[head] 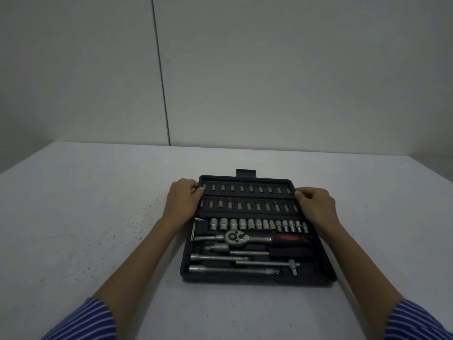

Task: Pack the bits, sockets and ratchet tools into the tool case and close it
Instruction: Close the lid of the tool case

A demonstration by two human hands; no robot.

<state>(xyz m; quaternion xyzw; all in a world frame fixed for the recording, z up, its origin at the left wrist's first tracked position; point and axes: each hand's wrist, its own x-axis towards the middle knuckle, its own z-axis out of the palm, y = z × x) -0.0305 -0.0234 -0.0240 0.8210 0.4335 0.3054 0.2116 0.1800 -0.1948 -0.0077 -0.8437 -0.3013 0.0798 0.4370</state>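
Note:
A black tool case lies open on the grey table, lid half at the far side. The lid holds two rows of small bits. The near half holds a row of sockets, a ratchet with a red and black handle, several extension bars and a hex key. My left hand grips the lid's left edge. My right hand grips the lid's right edge.
The case's latch tab sticks out at the far edge. The grey table has dark specks on its left part. A pale wall with a vertical seam rises behind the table's far edge.

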